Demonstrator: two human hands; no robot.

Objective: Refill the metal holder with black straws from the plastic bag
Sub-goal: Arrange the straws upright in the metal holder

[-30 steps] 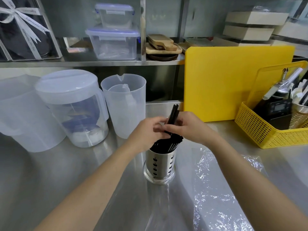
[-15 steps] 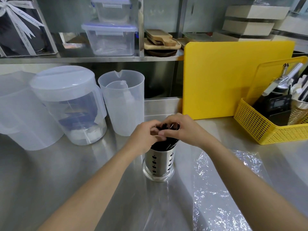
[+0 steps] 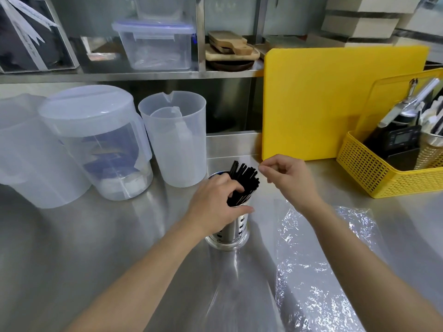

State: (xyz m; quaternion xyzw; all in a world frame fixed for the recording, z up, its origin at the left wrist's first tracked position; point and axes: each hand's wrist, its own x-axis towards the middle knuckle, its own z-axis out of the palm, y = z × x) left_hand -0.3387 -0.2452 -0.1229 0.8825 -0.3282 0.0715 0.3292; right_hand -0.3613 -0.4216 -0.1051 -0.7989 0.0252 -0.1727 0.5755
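A perforated metal holder [image 3: 236,230] stands upright on the steel counter [image 3: 100,248] at the centre. A bundle of black straws [image 3: 245,180] sticks out of its top, leaning to the right. My left hand [image 3: 215,204] wraps over the holder's rim and grips the straws low down. Just right of the straw tips, my right hand [image 3: 287,178] hovers with its fingers curled and fingertips pinched, holding nothing that I can see. A clear plastic bag [image 3: 318,271] lies flat and crumpled on the counter to the right of the holder.
Two large lidded plastic jugs [image 3: 96,140] and a clear measuring jug [image 3: 177,140] stand at the back left. A yellow cutting board [image 3: 335,101] leans at the back right, beside a yellow basket [image 3: 374,173] of utensils. A shelf above holds plastic boxes [image 3: 155,44].
Both hands were closed on the straw bundle above the holder. The straws have dropped into the holder, my right hand has let go and pulled away to the right, and my left hand stays on them.
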